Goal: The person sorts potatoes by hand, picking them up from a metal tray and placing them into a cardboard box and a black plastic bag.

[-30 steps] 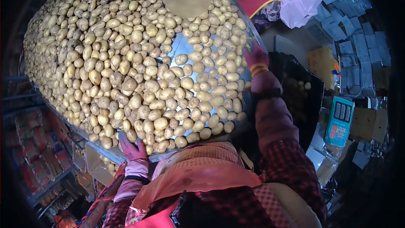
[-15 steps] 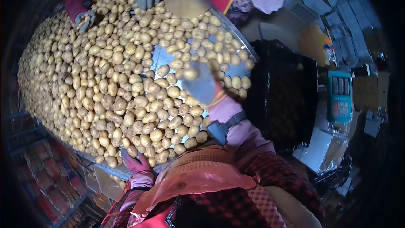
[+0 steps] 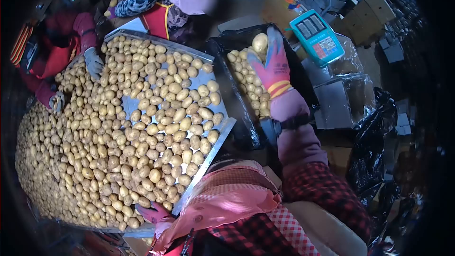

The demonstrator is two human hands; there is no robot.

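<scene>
My right hand [image 3: 275, 64], in a pink and grey glove, is over a box [image 3: 246, 125] lined with black plastic. A large pale potato [image 3: 259, 43] sits between its thumb and fingers. Beneath lie many smaller potatoes [image 3: 251, 83] in the box. My left hand [image 3: 154, 213], gloved in pink and purple, rests at the near edge of the sorting table with its fingers apart, beside the heaped potatoes [image 3: 109, 161]. It holds nothing that I can see.
A metal rim [image 3: 206, 161] borders the table. Across it, a co-worker's gloved hands [image 3: 94, 64] are among the potatoes. Another person stands at the far side. Right of the box are a teal scale [image 3: 317, 38], cardboard boxes [image 3: 369, 12] and black plastic [image 3: 372, 137].
My right hand has moved from above the table to the right, over the lined box, with a potato. The view has turned right. My left hand stays by the table's near edge.
</scene>
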